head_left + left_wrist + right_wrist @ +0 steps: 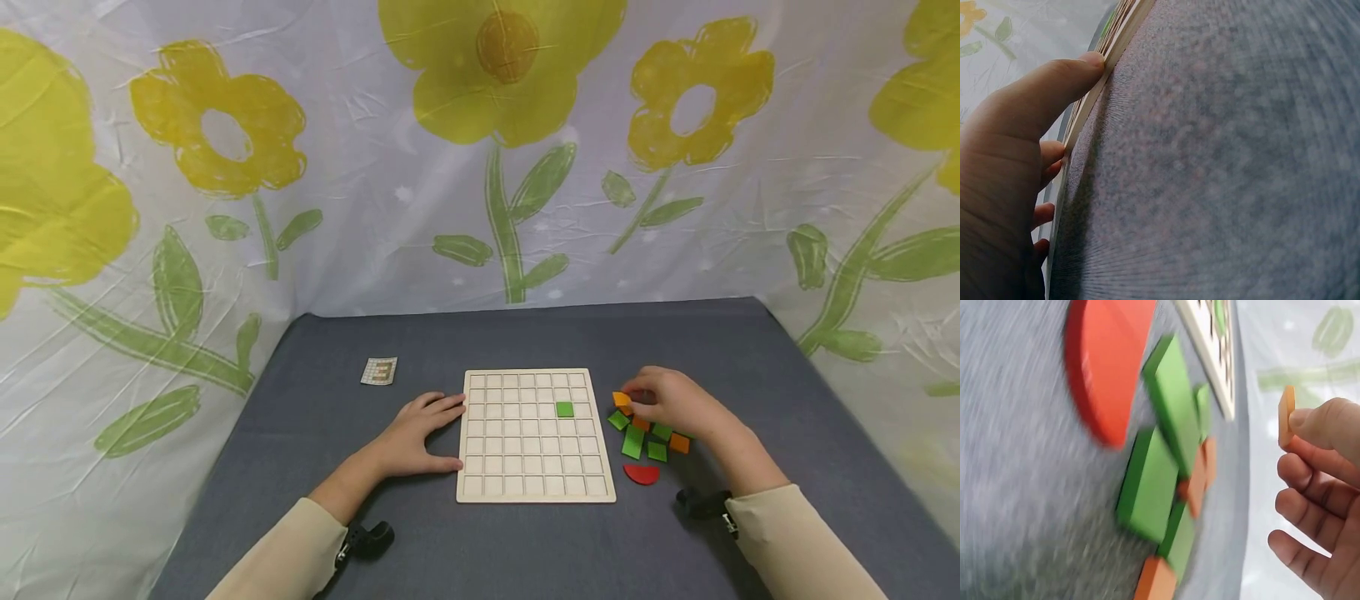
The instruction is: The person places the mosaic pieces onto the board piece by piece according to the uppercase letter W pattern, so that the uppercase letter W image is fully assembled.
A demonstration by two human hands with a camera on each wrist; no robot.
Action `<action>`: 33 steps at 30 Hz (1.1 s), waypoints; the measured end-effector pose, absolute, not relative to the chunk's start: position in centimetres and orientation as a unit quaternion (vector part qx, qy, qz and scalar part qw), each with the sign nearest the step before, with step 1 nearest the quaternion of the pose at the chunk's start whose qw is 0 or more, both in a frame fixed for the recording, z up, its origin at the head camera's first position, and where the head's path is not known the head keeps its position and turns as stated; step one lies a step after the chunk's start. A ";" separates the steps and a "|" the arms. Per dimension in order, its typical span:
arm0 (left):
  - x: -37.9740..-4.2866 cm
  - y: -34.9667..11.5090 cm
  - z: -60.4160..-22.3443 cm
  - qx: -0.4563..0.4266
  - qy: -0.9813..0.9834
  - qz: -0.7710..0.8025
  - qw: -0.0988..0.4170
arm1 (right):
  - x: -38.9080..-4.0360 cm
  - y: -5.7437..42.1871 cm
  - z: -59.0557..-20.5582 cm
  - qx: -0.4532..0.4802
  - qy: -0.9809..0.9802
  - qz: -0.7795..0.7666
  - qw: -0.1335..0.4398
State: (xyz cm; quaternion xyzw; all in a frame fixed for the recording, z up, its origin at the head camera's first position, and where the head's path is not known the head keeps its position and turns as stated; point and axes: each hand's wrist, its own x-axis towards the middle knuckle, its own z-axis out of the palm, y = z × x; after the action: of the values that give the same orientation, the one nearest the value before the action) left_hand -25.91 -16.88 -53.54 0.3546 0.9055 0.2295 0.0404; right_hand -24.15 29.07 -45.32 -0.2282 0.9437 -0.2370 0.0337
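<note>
Pinching an orange tile (1285,412) in our right hand (677,402), we rest our outspread left hand (414,437) against the left edge of the gridded board (523,446).

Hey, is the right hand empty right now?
No, the right wrist view shows the right hand pinching a flat orange piece.
</note>
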 end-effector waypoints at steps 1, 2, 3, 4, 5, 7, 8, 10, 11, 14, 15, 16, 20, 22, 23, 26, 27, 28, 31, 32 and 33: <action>-25.9 -16.9 -53.6 0.356 0.905 0.231 0.040 | -24.0 28.8 -45.2 -0.233 0.942 -0.241 0.034; -25.9 -16.9 -53.6 0.358 0.904 0.232 0.038 | -23.9 28.4 -45.1 -0.235 0.940 -0.244 0.036; -25.9 -16.9 -53.6 0.360 0.903 0.233 0.036 | -23.8 28.1 -45.0 -0.237 0.939 -0.248 0.037; -25.9 -16.9 -53.6 0.361 0.902 0.235 0.034 | -23.7 27.8 -45.0 -0.238 0.937 -0.251 0.037; -25.9 -16.9 -53.5 0.361 0.902 0.235 0.033 | -23.7 27.5 -45.0 -0.240 0.936 -0.253 0.039; -25.9 -16.9 -53.5 0.360 0.903 0.233 0.035 | -23.5 26.9 -45.1 -0.241 0.936 -0.254 0.038; -26.0 -16.9 -53.5 0.359 0.904 0.231 0.036 | -23.5 26.6 -45.1 -0.243 0.935 -0.254 0.037; -26.0 -16.9 -53.5 0.358 0.905 0.229 0.037 | -23.4 26.1 -45.2 -0.246 0.935 -0.254 0.035; -26.0 -16.9 -53.5 0.357 0.905 0.229 0.039 | -23.4 25.9 -45.3 -0.250 0.933 -0.255 0.033; -26.0 -16.9 -53.5 0.359 0.904 0.231 0.038 | -23.3 25.3 -45.5 -0.264 0.930 -0.254 0.030; -25.9 -16.9 -53.5 0.359 0.903 0.231 0.039 | -23.3 25.1 -45.5 -0.268 0.930 -0.251 0.029; -25.9 -16.9 -53.5 0.359 0.904 0.230 0.040 | -23.3 24.9 -45.6 -0.274 0.929 -0.248 0.028; -26.0 -16.9 -53.6 0.361 0.903 0.229 0.038 | -23.2 24.1 -45.9 -0.289 0.925 -0.245 0.029; -26.0 -16.9 -53.6 0.363 0.902 0.229 0.036 | -23.2 23.8 -46.1 -0.301 0.921 -0.247 0.027; -26.0 -16.9 -53.6 0.364 0.902 0.231 0.036 | -23.1 23.6 -46.3 -0.308 0.918 -0.247 0.026; -26.0 -16.9 -53.5 0.364 0.901 0.233 0.036 | -23.0 23.1 -46.7 -0.323 0.914 -0.245 0.027; -26.0 -16.9 -53.6 0.364 0.901 0.233 0.036 | -23.0 22.9 -46.9 -0.326 0.913 -0.243 0.027; -26.0 -16.9 -53.6 0.364 0.901 0.232 0.037 | -23.0 22.7 -47.0 -0.328 0.913 -0.240 0.027; -26.0 -16.9 -53.6 0.361 0.902 0.232 0.039 | -23.0 22.2 -47.5 -0.327 0.915 -0.234 0.024; -26.0 -16.9 -53.6 0.360 0.903 0.231 0.040 | -22.9 22.1 -47.6 -0.324 0.917 -0.231 0.022; -26.0 -16.9 -53.6 0.359 0.904 0.230 0.041 | -22.9 22.0 -47.7 -0.321 0.919 -0.227 0.022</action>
State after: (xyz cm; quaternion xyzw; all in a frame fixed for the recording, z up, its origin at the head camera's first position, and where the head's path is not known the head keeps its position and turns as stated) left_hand -25.98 -16.94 -53.58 0.3586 0.9037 0.2303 0.0413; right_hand -22.89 21.97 -47.71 -0.3207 0.9192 -0.2275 0.0216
